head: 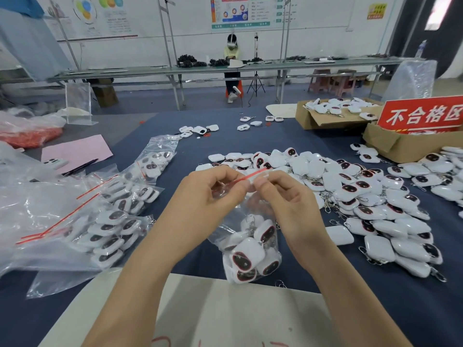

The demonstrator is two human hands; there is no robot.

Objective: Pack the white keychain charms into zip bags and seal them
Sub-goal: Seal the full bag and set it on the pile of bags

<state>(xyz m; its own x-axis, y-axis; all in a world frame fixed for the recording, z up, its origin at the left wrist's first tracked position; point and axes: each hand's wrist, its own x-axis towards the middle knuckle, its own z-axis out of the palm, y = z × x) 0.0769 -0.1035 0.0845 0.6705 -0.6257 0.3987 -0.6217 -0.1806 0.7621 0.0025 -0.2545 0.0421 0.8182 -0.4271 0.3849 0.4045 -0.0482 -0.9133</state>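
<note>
**One bag at the seal, a large pile yet to be packed**

At the left, a heap of filled zip bags (117, 216) was laid on the dark table cloth (375, 309), partly under loose clear plastic. That share of the work was judged done, though it could not be told whether every one was sealed.

Towards the middle, the left hand (208, 194) was held curled at the top of the zip bag (253, 221), with the left end of the red zip strip (250, 175) pinched between thumb and fingertips. The bag was hung below the strip, between the two wrists, and its lower end was brought down close to the near edge of the table. The packed charms (248, 256) were gathered at the bottom — well below the grip and clear of the strip.

The right hand (283, 196) was set just beside the left, and the strip's right end was pinched narrowly in its fingertips. This bag was taken to be filled and at its sealing step. How much of the strip was pressed closed could not be told.

To the right, a wide pile of loose charms (363, 196) was spread over the cloth, unbagged. Behind it more were seen in a cardboard box (313, 118) — so most of the packing was judged to be left.
</note>
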